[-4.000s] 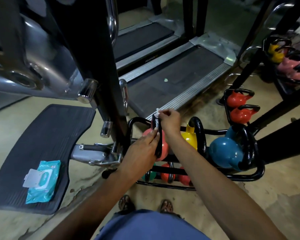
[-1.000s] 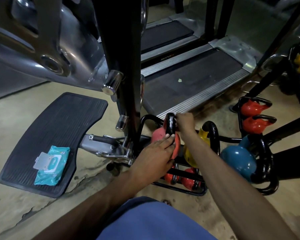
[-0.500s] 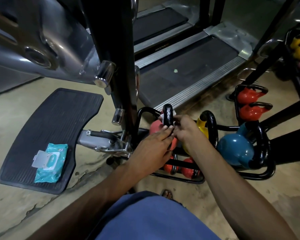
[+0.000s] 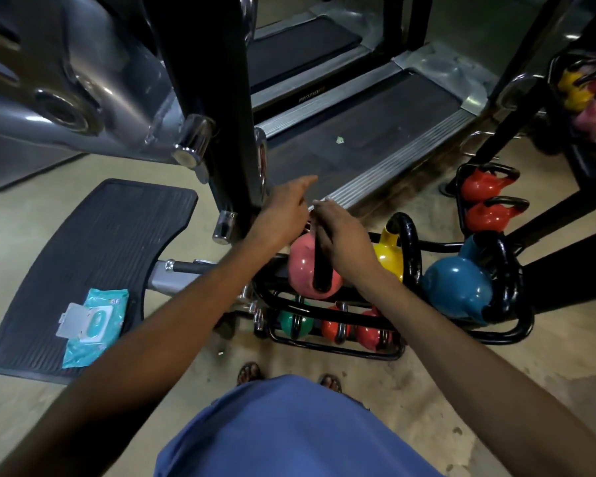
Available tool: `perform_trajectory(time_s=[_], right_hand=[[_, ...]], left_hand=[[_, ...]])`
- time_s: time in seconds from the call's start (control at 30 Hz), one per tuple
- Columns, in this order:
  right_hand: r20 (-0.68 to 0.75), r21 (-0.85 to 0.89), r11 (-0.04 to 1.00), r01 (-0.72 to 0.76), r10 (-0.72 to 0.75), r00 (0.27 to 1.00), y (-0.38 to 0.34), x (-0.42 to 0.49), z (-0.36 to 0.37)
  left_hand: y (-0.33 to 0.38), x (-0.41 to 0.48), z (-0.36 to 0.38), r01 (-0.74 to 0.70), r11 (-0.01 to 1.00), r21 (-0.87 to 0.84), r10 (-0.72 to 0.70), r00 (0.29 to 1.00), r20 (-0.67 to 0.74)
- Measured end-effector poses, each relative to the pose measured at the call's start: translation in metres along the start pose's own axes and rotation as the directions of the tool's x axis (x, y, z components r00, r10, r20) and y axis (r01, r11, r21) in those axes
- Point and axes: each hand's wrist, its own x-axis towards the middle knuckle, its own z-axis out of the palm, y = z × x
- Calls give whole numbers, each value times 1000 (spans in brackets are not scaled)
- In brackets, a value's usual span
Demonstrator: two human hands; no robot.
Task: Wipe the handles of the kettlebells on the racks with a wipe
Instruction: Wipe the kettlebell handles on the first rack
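Wiping seems early: at frame centre the right grip [image 4: 344, 242] curls round the pink kettlebell [image 4: 301, 266] by its black handle [image 4: 320, 270], the wipe [image 4: 320, 201] (a white sliver at its fingertips) pressed beneath. The left grip [image 4: 283, 215] sits just beside, one finger straight; whether it holds anything cannot be told. The yellow kettlebell [image 4: 389, 256], blue kettlebell [image 4: 456, 287] and red kettlebells [image 4: 479, 184] at right likely remain.

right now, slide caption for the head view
Right hand holds a wipe on the pink kettlebell handle, left hand alongside
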Motion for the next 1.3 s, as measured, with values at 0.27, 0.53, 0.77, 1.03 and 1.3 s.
perform_trajectory(time_s=[0.27,0.53,0.77,1.03,1.3], right_hand=[[428,-516,603,609,-434,793,-11,-42,-20],[653,-565,425,707,-294,699,-33,-60,-10],[689,-532,312,787,-380,617,-33,-59,-25],[620,-544,261,797,-516,592,-30,-65,-32],[400,-470,473,745,-638,657,10,-81,-20]], left_hand=[[14,7,0,-174,952,251,100,954,283],[7,-2,4,-230,896,379,92,933,349],[4,-11,2,-249,890,382,119,936,332],[18,-10,7,-267,772,576,51,930,364],[16,-14,11,-210,769,604,22,953,303]])
